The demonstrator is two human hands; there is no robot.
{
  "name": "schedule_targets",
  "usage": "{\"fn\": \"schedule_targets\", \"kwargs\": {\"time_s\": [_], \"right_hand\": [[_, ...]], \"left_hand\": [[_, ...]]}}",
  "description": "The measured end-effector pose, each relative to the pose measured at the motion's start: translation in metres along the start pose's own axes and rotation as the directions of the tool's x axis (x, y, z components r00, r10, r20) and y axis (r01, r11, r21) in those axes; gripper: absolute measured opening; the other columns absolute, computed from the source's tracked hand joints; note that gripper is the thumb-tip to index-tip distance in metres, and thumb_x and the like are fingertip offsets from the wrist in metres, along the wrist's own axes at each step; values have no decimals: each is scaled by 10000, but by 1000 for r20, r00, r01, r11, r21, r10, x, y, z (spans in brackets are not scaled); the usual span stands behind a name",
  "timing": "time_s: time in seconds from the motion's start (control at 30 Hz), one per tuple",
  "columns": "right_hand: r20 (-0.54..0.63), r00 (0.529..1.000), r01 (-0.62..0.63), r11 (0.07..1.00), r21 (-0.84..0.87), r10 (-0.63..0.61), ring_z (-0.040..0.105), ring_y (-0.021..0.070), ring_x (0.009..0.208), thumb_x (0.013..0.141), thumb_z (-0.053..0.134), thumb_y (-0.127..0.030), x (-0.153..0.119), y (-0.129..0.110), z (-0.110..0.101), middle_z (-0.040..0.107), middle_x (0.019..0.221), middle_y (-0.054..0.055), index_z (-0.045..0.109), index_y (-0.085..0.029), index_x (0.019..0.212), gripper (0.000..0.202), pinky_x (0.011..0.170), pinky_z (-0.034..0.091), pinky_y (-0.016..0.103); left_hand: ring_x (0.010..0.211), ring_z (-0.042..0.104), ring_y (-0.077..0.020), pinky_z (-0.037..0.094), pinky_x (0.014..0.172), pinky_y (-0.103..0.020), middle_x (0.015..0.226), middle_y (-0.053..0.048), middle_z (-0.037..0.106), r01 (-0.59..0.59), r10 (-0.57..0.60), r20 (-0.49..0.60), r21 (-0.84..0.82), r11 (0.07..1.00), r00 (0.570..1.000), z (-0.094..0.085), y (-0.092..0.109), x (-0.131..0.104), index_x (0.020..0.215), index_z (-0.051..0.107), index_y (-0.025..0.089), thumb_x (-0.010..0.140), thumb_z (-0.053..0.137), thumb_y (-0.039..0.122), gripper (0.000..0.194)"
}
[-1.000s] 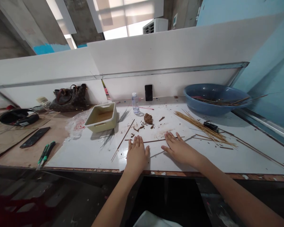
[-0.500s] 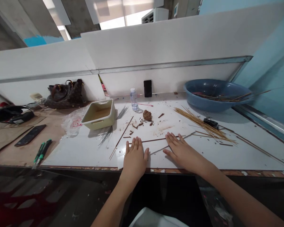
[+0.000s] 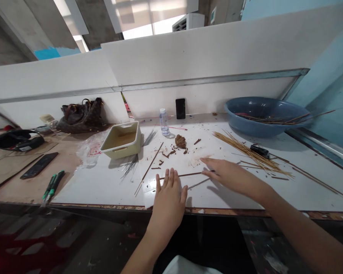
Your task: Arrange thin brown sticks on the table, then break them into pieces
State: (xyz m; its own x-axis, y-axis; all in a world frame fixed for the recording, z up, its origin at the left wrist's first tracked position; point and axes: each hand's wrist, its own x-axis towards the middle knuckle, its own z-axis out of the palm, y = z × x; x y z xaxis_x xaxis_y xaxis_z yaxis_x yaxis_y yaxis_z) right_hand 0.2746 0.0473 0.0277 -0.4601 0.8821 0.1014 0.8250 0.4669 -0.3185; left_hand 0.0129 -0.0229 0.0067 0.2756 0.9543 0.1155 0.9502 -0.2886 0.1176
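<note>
Green-and-black-handled tools (image 3: 56, 185): on the worktop (image 3: 97, 192), near left.
Tub (image 3: 122, 149): brownish liquid inside, right of the tools.
Left hand (image 3: 168, 198): released, palm down, fingers spread over the rod's left end.
Brown lump (image 3: 180, 141): beyond the rod, crumbs around it.
Thin brown rod (image 3: 190, 174): lies crosswise between the hands.
Right hand (image 3: 225, 175): just turned from flat onto its side, thumb by the rod's right end; grip cannot be told.
Change's effect: only the left now lies flat over the rod.
Bamboo sticks (image 3: 246, 153): loose bundle, right.
Blue basin (image 3: 253, 127): far right, sticks inside.
</note>
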Motion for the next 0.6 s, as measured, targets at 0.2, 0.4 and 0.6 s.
{"fn": "schedule_targets", "kwargs": {"time_s": [0.2,0.4,0.6], "right_hand": [[-59,993,106,994,23,-105,760,303,1104,1031,587,-337,89,33,-16,814,1238,141,809,-184,1262,355,994,561,410],[-39,965,260,961,90,-258,743,228,963,985,686,-315,143,33,14,801,1107,91,848,-211,1123,237,905,538,320],[-109,941,335,930,148,-321,728,227,953,1018,641,-307,145,25,27,766,1106,92,834,-205,1044,219,909,551,340]], "left_hand": [[1663,278,-297,203,1371,-602,1747,-164,369,-118,119,8,-98,988,993,-4,21,8,1665,416,107,1167,326,399,584],[1670,249,-261,283,1358,-551,1758,-125,373,-196,208,32,-221,955,978,-17,22,-2,1649,444,151,1163,341,323,526],[1486,578,-203,229,1380,-496,1564,-28,656,-229,234,-42,-426,875,971,-59,2,-5,1558,573,287,1161,379,327,444]]}}
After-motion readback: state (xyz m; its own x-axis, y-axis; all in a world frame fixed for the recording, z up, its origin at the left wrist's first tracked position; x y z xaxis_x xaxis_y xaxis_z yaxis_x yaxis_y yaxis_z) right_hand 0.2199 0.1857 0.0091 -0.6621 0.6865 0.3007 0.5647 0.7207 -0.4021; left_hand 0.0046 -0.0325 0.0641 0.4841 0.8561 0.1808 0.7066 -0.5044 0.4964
